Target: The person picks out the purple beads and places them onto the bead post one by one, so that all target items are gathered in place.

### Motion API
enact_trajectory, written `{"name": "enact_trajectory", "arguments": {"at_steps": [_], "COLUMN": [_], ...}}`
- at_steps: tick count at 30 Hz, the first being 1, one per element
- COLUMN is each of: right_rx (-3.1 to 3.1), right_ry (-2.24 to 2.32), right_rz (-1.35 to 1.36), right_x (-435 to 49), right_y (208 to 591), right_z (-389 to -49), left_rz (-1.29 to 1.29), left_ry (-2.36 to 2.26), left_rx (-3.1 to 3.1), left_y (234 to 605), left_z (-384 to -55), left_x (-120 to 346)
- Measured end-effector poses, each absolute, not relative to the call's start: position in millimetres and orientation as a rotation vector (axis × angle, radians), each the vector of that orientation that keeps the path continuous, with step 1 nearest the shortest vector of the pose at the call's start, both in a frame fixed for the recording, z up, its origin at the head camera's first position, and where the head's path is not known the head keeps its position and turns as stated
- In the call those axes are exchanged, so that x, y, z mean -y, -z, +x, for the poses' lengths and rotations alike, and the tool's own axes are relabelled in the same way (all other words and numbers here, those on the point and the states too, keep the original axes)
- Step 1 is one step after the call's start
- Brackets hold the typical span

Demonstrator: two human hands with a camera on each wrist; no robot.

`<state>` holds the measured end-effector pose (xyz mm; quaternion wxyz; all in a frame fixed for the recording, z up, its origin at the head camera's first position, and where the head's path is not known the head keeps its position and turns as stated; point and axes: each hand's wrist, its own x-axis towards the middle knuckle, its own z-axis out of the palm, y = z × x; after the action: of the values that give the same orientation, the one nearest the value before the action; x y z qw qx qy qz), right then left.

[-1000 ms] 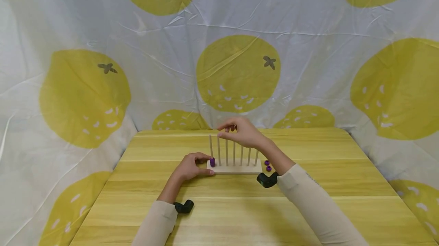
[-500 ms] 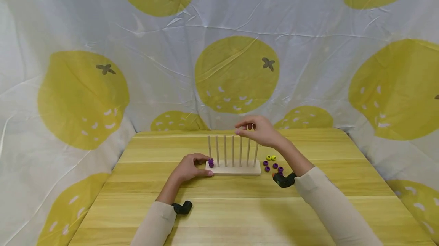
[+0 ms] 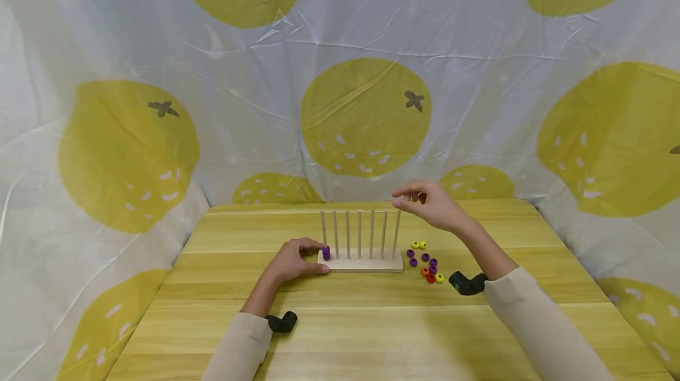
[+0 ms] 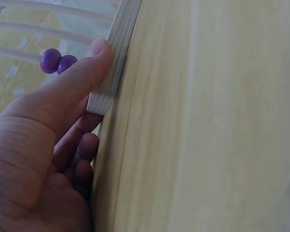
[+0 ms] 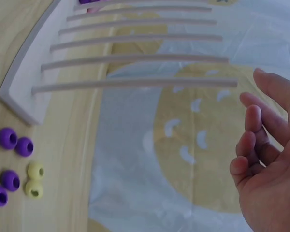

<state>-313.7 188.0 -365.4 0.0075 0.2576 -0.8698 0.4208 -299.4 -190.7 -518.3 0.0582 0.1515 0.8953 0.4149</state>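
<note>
The wooden peg rack [image 3: 366, 261] stands on the table [image 3: 350, 325], purple beads [image 3: 326, 253] on its leftmost peg [image 3: 323, 228]. At its nine o'clock, the left hand [image 3: 292, 260] pinches its end between thumb and fingers. At two o'clock, above loose beads [image 3: 425, 257], the right hand [image 3: 432, 207] hovers bare, thumb and index parted, other fingers bent, beside the rightmost peg [image 3: 396, 230].

1. A fabric-screened recording booth, by the look of it; the wider room is hidden.
2. A lemon-print curtain [image 3: 366, 115] hangs behind the far edge of the wood-grain table [image 3: 345, 334] and closes in its left and right edges.
3. Black wrist cameras [image 3: 467, 284], one by each beige sleeve cuff [image 3: 507, 289], mark it as a filming setup.
</note>
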Motion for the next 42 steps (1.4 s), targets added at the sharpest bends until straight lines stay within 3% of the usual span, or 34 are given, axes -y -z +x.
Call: {"name": "enact_trajectory", "arguments": {"at_steps": [42], "right_rx": [2.885], "right_ry": [-1.201], "right_rz": [0.578], "right_x": [-283.6], "right_y": [478.9], "right_z": [-286.6], "left_rz": [0.443], "left_ry": [-1.28], "left_rx": [-2.694], "left_y": [518.4], "left_z": [-299.3], "left_x": [191.3]}}
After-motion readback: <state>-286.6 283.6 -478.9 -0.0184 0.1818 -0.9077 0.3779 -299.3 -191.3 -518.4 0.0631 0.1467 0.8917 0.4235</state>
